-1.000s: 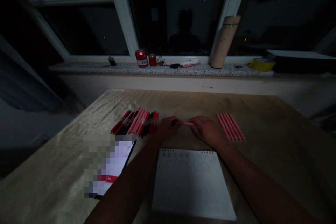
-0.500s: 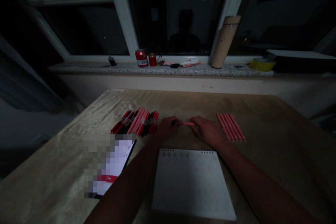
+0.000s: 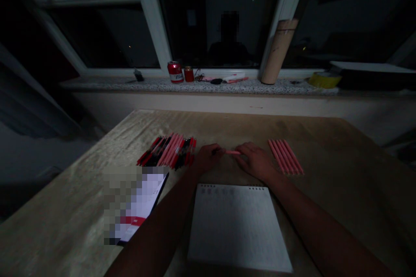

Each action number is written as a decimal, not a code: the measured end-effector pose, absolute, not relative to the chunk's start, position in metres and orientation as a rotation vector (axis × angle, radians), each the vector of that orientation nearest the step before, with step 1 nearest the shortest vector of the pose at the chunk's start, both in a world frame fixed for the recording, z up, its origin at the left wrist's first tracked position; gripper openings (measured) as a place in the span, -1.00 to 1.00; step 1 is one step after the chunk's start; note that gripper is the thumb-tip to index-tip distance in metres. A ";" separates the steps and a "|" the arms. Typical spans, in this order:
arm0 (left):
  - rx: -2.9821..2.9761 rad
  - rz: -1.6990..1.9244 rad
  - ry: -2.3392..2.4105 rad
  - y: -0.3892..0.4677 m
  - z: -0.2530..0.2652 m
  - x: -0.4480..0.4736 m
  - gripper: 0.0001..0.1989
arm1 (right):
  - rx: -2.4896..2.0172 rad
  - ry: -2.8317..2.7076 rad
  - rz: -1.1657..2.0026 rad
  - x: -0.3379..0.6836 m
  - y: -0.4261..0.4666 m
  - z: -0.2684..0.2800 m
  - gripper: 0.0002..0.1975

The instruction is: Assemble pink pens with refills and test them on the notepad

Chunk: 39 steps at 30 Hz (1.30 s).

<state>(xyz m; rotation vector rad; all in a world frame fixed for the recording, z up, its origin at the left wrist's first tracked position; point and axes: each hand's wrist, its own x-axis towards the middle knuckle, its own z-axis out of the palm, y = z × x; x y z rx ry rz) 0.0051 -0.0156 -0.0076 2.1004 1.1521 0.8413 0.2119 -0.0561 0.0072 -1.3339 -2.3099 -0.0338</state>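
Observation:
Between my two hands a pink pen lies sideways above the table. My left hand is closed at its left end, where a small dark bit shows by the fingertips that I cannot make out. The other end runs into the closed fingers of my right hand. Left of my left hand sits a pile of red, black and pink pens. To the right of my right hand, several pink pens lie side by side in a row. A spiral notebook with a ruled page lies below my hands.
A phone or tablet, partly blurred out, lies beside my left forearm on the cloth-covered table. On the windowsill behind stand a red can, a small red jar, a tall cardboard tube and yellow tape.
My right hand's fingers have shifted very slightly around the pink pen. Everything else looks the same.

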 end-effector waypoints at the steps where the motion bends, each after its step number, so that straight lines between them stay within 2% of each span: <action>1: 2.103 0.837 1.159 -0.016 -0.007 0.005 -0.61 | -1.321 -2.310 -0.040 0.212 -0.056 0.007 -0.74; 15: 2.128 0.814 1.203 -0.016 -0.007 0.006 -0.53 | -1.328 -2.305 -0.029 0.213 -0.056 0.006 -0.78; 39: 2.124 0.801 1.204 -0.017 -0.005 0.007 -0.51 | -1.377 -2.328 -0.030 0.212 -0.056 0.007 -0.77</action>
